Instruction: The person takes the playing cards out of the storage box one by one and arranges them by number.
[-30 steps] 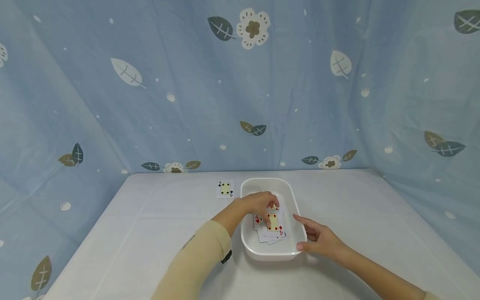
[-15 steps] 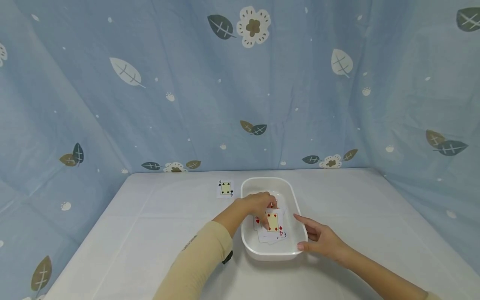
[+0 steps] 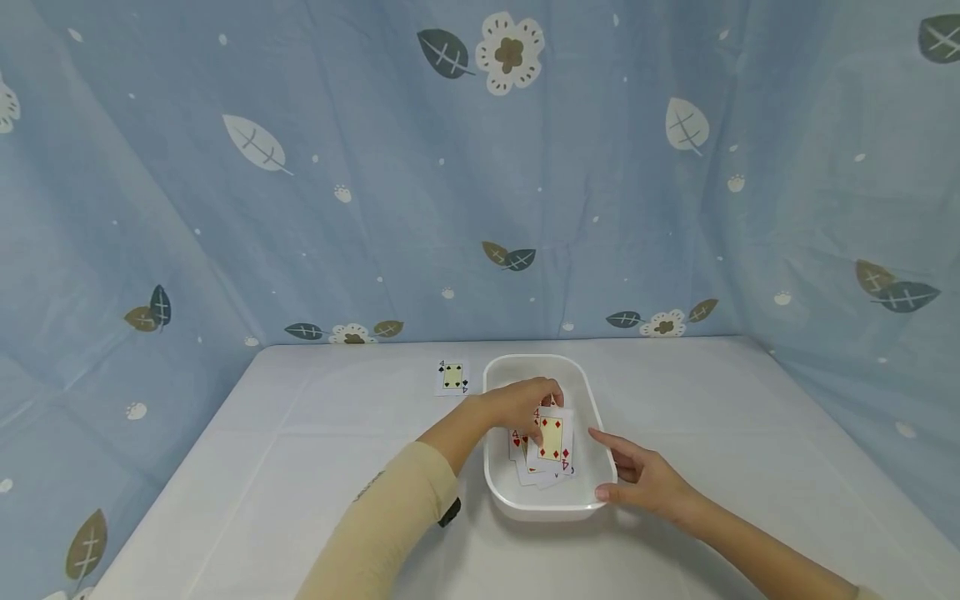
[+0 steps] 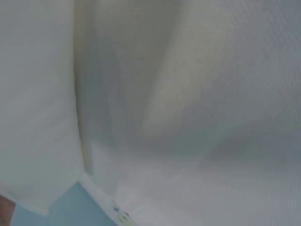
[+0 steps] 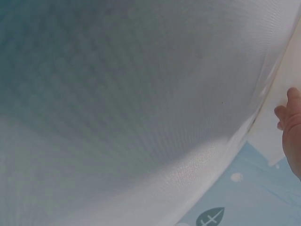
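My left hand (image 3: 521, 406) reaches into a white plastic tub (image 3: 504, 497) from its left side. Between thumb and fingers it pinches a playing card (image 3: 558, 454), the four of diamonds. Beneath it lie several other face-up cards, one of them a four of hearts (image 3: 516, 450), partly covered. My right hand (image 3: 647, 483) holds the tub's right side, thumb and index fingertip over the rim. In the right wrist view, the fingers of that hand (image 5: 292, 125) meet the pale tub wall at the right edge. The left wrist view shows mostly blurred pale surfaces.
A four of spades (image 3: 452, 378) lies face up on the white tabletop (image 3: 360, 467), left of the tub's far end. Behind the table hangs a blue curtain (image 3: 375, 183) with leaf and flower prints. A black wrist device (image 3: 449, 512) shows under the left sleeve.
My left hand has shifted slightly up and to the right, and the four of diamonds moves with it, uncovering more of the cards below. The right hand stays at the tub's side.
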Demonstrator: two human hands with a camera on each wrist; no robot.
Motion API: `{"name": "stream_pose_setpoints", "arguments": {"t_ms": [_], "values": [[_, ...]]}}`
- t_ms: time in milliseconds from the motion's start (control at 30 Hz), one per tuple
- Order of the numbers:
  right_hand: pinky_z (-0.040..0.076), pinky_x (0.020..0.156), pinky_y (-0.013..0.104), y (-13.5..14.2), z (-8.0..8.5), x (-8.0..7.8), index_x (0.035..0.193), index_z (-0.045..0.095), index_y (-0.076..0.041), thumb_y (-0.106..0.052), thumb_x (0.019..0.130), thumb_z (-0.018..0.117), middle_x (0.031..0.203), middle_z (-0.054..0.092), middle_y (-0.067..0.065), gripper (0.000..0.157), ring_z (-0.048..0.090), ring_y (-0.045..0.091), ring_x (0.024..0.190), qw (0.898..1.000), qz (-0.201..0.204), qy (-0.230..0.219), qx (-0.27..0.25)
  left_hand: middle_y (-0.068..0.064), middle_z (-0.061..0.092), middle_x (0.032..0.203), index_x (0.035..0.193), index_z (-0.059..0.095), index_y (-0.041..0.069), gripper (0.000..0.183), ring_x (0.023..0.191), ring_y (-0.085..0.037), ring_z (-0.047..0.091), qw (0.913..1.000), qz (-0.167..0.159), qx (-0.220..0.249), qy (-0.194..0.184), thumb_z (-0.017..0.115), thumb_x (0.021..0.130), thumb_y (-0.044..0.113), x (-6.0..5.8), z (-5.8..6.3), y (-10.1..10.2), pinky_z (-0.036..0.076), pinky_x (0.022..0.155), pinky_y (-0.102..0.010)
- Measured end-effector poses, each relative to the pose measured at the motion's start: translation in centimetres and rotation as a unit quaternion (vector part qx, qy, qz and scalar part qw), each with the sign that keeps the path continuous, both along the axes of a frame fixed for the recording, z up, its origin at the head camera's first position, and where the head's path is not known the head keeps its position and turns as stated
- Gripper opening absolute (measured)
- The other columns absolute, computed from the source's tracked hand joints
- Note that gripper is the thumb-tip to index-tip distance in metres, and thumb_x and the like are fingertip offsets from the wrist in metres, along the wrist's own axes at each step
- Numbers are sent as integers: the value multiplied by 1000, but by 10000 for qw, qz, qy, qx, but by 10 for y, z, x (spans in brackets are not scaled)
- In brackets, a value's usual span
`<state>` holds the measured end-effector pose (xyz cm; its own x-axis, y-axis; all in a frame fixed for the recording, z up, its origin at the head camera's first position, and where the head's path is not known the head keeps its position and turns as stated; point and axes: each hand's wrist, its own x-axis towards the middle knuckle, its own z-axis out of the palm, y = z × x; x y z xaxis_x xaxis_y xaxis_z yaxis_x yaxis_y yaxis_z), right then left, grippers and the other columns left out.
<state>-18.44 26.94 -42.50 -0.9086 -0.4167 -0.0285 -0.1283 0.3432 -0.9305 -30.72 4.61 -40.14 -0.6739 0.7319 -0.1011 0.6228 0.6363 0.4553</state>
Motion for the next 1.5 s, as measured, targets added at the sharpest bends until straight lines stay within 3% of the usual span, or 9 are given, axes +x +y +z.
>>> {"name": "stream_pose_setpoints", "arguments": {"t_ms": [333,533,833,1200,1500], "values": [[53,79,31,-1,-1,2,141,31,-7,-17,76,73,134,36,35,77,48,44,116,9994,-253,-185,125,7,58,102,108,58,20,40,97,-6,51,9970,-28,771,-99,75,73,10,-5,5,-12,44,87,-19],[52,79,31,-1,-2,3,141,31,-7,-17,77,72,133,36,35,76,48,43,116,9993,-243,-266,87,7,58,107,109,60,19,36,100,-6,52,9933,19,1157,62,72,77,11,-4,3,-18,44,88,-19],[52,80,31,1,-3,3,141,30,-6,-15,77,72,134,34,35,78,45,45,117,9996,-139,-232,-47,2,57,104,112,62,15,35,93,-8,52,9819,96,1879,216,69,78,11,-2,7,-27,48,76,-14],[52,80,30,1,-4,3,141,30,-6,-15,77,72,135,34,35,77,45,44,118,9996,-148,-220,-51,-2,57,104,111,63,12,32,92,-10,51,9687,4,2454,373,66,80,7,-2,20,-37,49,77,-14],[52,81,29,0,-1,2,141,30,-5,-14,76,72,135,35,35,78,44,44,119,9997,-86,-194,-90,-3,58,100,107,65,9,28,90,-12,55,9552,-258,2800,924,67,79,5,-3,30,-53,50,76,-16]]}}
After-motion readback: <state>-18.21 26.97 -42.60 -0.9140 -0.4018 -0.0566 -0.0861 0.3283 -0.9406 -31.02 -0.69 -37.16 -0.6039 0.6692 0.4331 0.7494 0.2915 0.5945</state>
